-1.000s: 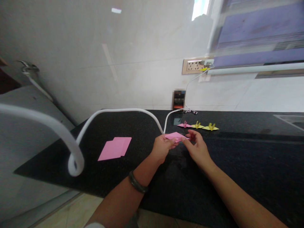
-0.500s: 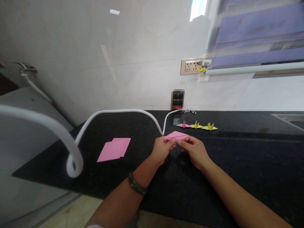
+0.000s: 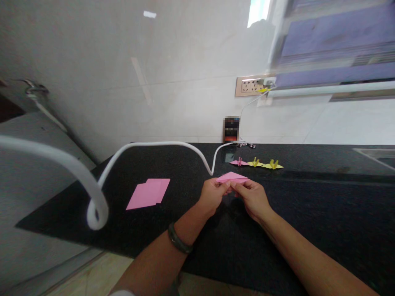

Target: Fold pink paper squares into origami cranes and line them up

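Observation:
A folded piece of pink paper point(image 3: 232, 176) is held up between both hands over the dark counter. My left hand point(image 3: 213, 194), with a dark bangle on its wrist, pinches the paper's left and lower edge. On the other side my right hand point(image 3: 253, 198) grips the right part, its thumb close to the left thumb along the bottom edge. The paper has a low triangular outline with a crease across it. Just beyond the hands stand a pink paper crane point(image 3: 239, 162) and two yellow paper cranes point(image 3: 273, 164) in a row.
Loose pink paper sheets point(image 3: 148, 194) lie overlapping on the black counter point(image 3: 185, 164) to the left. A thick white bent tube point(image 3: 160, 143) curves across the left side. A pixelated phone-like object point(image 3: 231, 129) leans against the wall, below a socket point(image 3: 247, 86). A sink edge point(image 3: 370, 158) shows at right.
Both hands and the folded pink paper have shifted slightly right. My thumbs have come closer together at the lower edge, and the paper looks flatter. The cranes and loose sheets stay put.

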Motion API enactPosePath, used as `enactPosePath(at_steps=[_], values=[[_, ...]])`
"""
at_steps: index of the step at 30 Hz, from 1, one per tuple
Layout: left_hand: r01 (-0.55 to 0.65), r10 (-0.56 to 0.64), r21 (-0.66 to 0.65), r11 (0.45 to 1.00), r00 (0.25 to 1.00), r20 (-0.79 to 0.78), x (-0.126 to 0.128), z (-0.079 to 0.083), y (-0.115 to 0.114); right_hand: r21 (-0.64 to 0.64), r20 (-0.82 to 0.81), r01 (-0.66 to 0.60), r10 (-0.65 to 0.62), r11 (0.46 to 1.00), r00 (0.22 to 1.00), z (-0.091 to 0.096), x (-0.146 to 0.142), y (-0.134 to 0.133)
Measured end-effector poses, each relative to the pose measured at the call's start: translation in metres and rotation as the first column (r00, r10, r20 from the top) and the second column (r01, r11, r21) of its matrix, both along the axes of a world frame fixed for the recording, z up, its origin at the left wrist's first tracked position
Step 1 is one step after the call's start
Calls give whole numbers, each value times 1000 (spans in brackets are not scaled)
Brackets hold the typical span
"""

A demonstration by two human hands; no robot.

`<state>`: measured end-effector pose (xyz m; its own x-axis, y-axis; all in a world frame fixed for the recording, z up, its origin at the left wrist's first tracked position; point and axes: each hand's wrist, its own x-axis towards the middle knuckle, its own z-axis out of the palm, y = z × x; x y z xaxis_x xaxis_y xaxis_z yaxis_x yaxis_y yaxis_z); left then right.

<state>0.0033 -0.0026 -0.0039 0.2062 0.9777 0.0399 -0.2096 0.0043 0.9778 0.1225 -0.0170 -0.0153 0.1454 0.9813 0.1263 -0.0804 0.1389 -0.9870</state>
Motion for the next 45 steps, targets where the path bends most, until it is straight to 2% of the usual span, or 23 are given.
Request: enactPosePath(at_steps=[4, 9, 13, 16, 21, 24, 27, 30, 32, 35, 38, 45], values=[[6, -6, 10, 1000, 1000, 23, -1, 2, -1, 8, -20, -30, 30, 1000, 999, 2, 1, -1], [1, -1, -5, 1000, 1000, 13, -5, 6, 0, -18, -128, -174, 170, 985, 977, 11, 8, 0], [30, -31, -19, 999, 998, -48, -6, 7, 2, -38, -220, -133, 121, 990, 968, 16, 16, 3], [66, -66, -5, 998, 996, -60, -5, 8, 1, -46, -156, -150, 141, 988, 978, 14, 18, 4], [101, -101, -9, 995, 995, 17, -6, 8, 0, -20, -34, -115, 114, 993, 993, 10, 15, 4], [80, -80, 3, 997, 997, 20, -7, 8, 1, 44, 161, -124, 116, 991, 980, 10, 13, 2], [66, -66, 18, 998, 998, 16, -7, 8, 2, 236, 391, -45, -52, 971, 919, 12, 12, -1], [22, -20, 45, 999, 999, -33, -5, 7, 2, 423, 492, 48, -274, 905, 826, 15, 11, -2], [-2, 7, 81, 997, 998, -63, -4, 5, 2, 473, 537, 24, -310, 881, 785, 16, 12, -3], [-10, 23, 144, 989, 996, -84, -4, 3, 2, 481, 584, -31, -294, 876, 757, 16, 13, -3], [-12, 34, 186, 983, 993, -113, -4, 1, 2, 459, 588, -3, -301, 888, 751, 14, 13, -2], [-14, 40, 169, 985, 988, -150, -5, 0, 4, 439, 581, 7, -290, 899, 760, 13, 13, -1]])
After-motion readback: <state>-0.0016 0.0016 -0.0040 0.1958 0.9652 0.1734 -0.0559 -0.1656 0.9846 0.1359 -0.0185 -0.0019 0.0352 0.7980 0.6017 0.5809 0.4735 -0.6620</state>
